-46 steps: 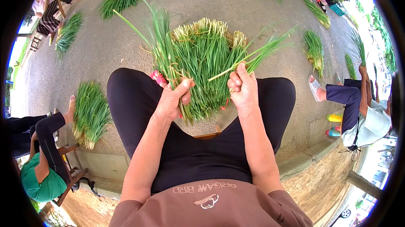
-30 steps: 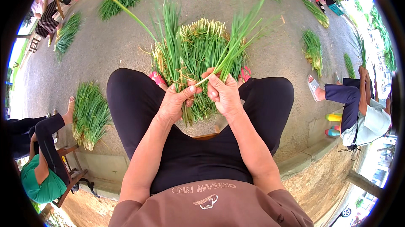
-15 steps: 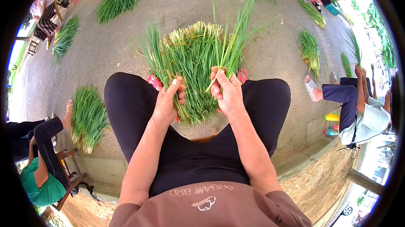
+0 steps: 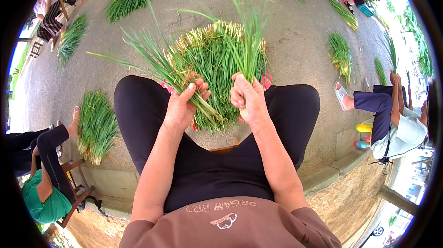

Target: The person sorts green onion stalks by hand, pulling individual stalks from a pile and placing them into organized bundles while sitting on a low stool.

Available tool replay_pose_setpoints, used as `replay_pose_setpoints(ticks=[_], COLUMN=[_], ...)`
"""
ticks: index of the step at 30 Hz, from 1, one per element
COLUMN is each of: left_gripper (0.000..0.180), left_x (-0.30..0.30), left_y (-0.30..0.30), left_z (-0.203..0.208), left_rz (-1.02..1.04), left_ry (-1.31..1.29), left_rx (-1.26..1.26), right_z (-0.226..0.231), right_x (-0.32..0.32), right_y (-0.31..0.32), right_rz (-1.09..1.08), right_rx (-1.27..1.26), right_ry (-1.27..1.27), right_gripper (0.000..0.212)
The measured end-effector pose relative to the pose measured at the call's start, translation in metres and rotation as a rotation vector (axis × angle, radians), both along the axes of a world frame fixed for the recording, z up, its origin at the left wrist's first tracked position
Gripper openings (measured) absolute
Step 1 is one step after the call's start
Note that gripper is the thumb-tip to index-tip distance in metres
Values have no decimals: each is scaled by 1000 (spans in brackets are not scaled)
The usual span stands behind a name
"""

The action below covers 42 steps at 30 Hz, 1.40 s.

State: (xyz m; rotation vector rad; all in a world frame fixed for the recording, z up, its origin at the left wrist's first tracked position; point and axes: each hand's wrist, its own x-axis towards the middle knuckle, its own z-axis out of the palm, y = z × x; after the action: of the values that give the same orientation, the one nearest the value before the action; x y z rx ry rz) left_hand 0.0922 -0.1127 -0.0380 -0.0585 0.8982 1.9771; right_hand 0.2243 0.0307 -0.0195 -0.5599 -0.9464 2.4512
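My left hand (image 4: 185, 102) is closed round a loose bunch of chives (image 4: 159, 65). Its leaves fan up and to the left, and pale stem ends with brown dry bits poke out below the fingers. In my right hand (image 4: 249, 96) a narrower bunch of chives (image 4: 250, 47) stands nearly upright, gripped near its lower end. Under and beyond both hands lies a big pile of chives (image 4: 217, 54) on the ground between my knees, its pale cut ends toward the far side. Pink footwear (image 4: 266, 81) shows at the pile's edge.
Another chive heap (image 4: 97, 125) lies to the left beside a seated person in green (image 4: 48, 197). More heaps (image 4: 131, 0) are spread on the pavement. At right a seated person (image 4: 401, 123) holds chives upright. A stone curb (image 4: 318, 179) runs close by my seat.
The bunch in my left hand has tilted, its leaves swinging out left and its stem ends to the right. The right-hand bunch has turned more upright.
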Motion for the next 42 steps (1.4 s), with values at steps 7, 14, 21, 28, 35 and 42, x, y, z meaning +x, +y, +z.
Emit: replay_pose_setpoints(ticks=[7, 14, 21, 28, 35, 42], left_gripper=[33, 37, 26, 20, 6, 5], left_x=[-2, -3, -4, -35, -53, -61], left_y=[0, -1, -1, -13, -25, -32], left_z=[2, -1, -2, -25, -11, 1], left_rz=[1, -56, -35, 314, 450, 438], left_ry=[3, 36, 2, -177, -389, -380], left_rx=[25, 3, -224, 77, 401, 460], right_z=[15, -6, 4, 12, 5, 8], right_x=[-7, -14, -2, 10, 19, 31], right_y=[-19, -30, 2, 32, 46, 66], right_rz=[183, 194, 73, -237, -351, -481], right_rx=[325, 608, 1, -248, -309, -338], right_ry=[-294, -291, -276, -11, 121, 199], right_gripper=[20, 25, 13, 9, 11, 13])
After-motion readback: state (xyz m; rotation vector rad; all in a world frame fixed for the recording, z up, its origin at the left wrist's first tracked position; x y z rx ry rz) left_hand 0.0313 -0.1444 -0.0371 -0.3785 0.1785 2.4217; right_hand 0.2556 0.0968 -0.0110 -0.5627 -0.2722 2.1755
